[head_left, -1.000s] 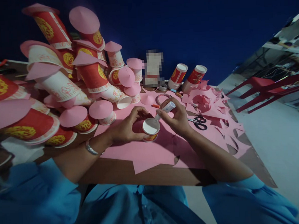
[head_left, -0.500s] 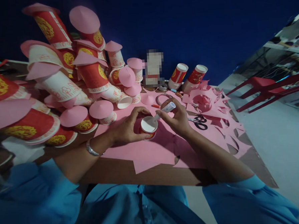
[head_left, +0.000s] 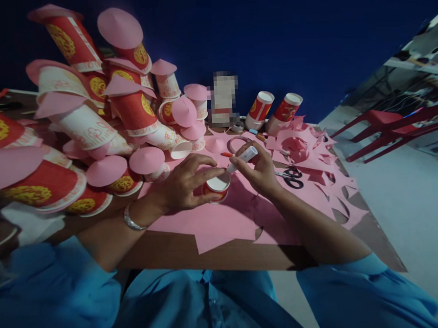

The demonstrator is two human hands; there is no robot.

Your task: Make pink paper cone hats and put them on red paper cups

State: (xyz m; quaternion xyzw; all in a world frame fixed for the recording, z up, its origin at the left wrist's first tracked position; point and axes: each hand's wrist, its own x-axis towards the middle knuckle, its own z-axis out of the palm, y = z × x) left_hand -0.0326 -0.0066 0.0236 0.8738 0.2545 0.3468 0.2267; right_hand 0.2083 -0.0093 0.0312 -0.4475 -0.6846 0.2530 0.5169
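Observation:
My left hand (head_left: 185,183) grips a small red paper cup (head_left: 216,188) turned bottom up on the pink paper (head_left: 222,217). Its white base faces me. My right hand (head_left: 260,172) holds a white glue tube (head_left: 243,158) slanted down, its tip touching the far rim of the cup's base. A silver bracelet (head_left: 131,219) sits on my left wrist. Both arms wear blue sleeves.
A heap of red and white paper cups with pink cone lids (head_left: 102,121) fills the left of the table (head_left: 224,259). Black scissors (head_left: 291,177) lie right of my hand among pink paper offcuts (head_left: 314,154). Two cup stacks (head_left: 275,109) stand at the back. Red chairs (head_left: 389,128) stand at right.
The cup has been lowered and tilted flatter toward the table. My left fingers spread over its top edge. The glue tube tip stays at the cup's base.

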